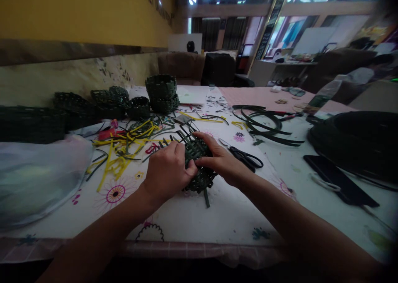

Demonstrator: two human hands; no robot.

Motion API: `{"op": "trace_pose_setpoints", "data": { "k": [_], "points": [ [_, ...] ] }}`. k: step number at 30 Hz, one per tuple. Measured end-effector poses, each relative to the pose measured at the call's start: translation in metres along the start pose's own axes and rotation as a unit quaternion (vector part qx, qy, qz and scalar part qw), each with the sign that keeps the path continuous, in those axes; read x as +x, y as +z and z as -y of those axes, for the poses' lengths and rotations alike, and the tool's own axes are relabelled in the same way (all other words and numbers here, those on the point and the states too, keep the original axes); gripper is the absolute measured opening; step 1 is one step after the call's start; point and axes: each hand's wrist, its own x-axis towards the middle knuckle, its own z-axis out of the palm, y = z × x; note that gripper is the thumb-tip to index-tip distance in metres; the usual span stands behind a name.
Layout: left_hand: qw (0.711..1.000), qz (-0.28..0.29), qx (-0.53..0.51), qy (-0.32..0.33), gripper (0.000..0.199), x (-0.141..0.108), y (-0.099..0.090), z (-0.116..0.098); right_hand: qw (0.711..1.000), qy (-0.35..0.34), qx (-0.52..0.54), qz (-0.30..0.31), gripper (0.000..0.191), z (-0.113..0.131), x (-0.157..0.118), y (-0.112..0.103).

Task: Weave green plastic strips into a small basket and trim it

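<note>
- On the flower-printed white worktop (236, 216), between both hands, sits a dark-green woven piece of flat, plastic-looking strips (202, 181), loose ends bristling at its far left, one poking out nearest the person.
- The left hand (169, 167) has curled fingers pinching its left side; the right hand (225, 160) clasps it between thumb and forefinger.
- Knuckles hide much of the weave.
- Dark letters on the yellow wall (87, 13) are cut off and blurred.
</note>
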Motion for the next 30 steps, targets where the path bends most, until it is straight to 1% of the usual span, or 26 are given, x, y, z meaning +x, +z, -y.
{"op": "trace_pose_setpoints", "data": {
  "k": [7,13,20,24,30],
  "points": [
    [1.000,0.004,0.001,0.003,0.022,-0.0026,0.0023,0.0010,1.000,0.002,0.025,0.016,0.076,0.0007,0.0003,-0.0007],
    [1.000,0.010,0.011,0.002,0.022,-0.0006,0.0018,-0.0008,1.000,-0.001,0.022,0.005,0.074,0.0006,-0.0007,0.0001],
    [0.999,0.034,0.007,-0.003,0.024,0.0019,0.0006,-0.0022,0.999,-0.007,0.033,0.011,0.075,-0.0019,-0.0014,-0.0017],
    [0.998,0.057,0.002,-0.009,0.025,0.0025,-0.0015,-0.0028,0.999,0.003,0.043,0.020,0.075,-0.0012,-0.0015,-0.0021],
    [0.997,0.074,-0.003,-0.016,0.026,0.0023,-0.0018,-0.0021,0.999,-0.013,0.050,0.001,0.074,-0.0041,-0.0029,0.0017]
  ]
}}
